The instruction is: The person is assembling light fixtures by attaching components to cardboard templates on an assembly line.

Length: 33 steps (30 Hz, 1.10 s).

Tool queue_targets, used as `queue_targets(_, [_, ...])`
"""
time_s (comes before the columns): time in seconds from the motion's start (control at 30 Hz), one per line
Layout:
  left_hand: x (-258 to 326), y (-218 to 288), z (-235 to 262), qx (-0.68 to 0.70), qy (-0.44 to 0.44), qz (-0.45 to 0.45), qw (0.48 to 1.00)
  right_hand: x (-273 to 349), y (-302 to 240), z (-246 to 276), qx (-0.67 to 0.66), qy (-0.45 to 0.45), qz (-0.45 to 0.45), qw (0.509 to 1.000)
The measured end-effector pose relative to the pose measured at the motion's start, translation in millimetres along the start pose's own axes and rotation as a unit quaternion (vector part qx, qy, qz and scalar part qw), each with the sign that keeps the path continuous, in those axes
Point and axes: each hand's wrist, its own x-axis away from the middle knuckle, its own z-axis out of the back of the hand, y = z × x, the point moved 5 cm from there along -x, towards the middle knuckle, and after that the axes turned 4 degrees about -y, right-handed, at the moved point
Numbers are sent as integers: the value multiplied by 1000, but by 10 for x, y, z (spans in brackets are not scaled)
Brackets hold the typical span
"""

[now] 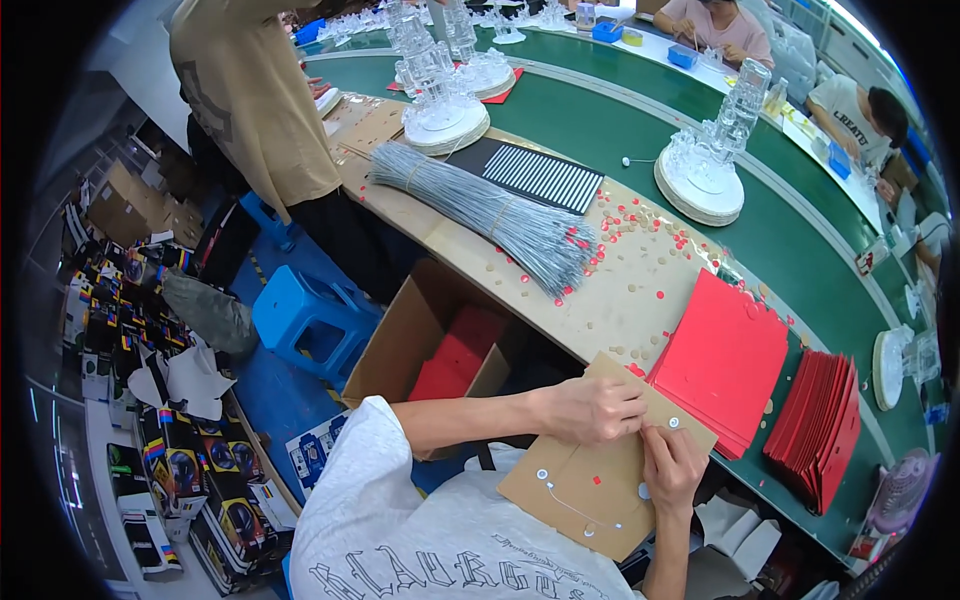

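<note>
A brown cardboard sheet (612, 518) lies tilted between my body and the table edge. Small white discs and a thin white wire sit on its face. My left hand (598, 410) is closed in a pinch over its upper part; my right hand (672, 468) pinches close beside it. What the fingertips hold is hidden. Just beyond, a stack of red sheets (722, 350) lies on the table. Another red stack (812, 425) is fanned out to its right. Farther left rests a long bundle of silver-grey wire ties (470, 205), with loose red and tan dots around its end.
Clear plastic towers (738, 110) on round white bases stand on the green conveyor (600, 130). A black sheet with white strips (545, 175) lies behind the bundle. An open carton (390, 345) holds red pieces near a blue stool (310, 310). Other people surround the line; a pink fan (897, 495) stands right.
</note>
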Motion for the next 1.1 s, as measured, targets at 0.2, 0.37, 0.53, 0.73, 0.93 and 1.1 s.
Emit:
queue_targets(0.2, [-177,27,47,-16,-60,-69,996,-25,39,24,-51,-24,-23,998])
queue_targets(0.37, [-320,-89,-22,8,-152,-45,987,33,153,11,-103,-23,-71,992])
queue_targets(0.53, [-338,-154,-186,44,-238,-55,969,47,233,-3,-152,-28,-132,979])
queue_targets(0.73, [-230,199,-162,-128,-94,-93,983,-68,327,42,-241,-78,-219,942])
queue_targets(0.93, [-239,452,-250,-190,-51,88,976,-395,418,26,-210,-294,-163,918])
queue_targets(1.1, [-281,548,-361,-179,-52,166,968,-512,491,-33,-217,-371,-83,899])
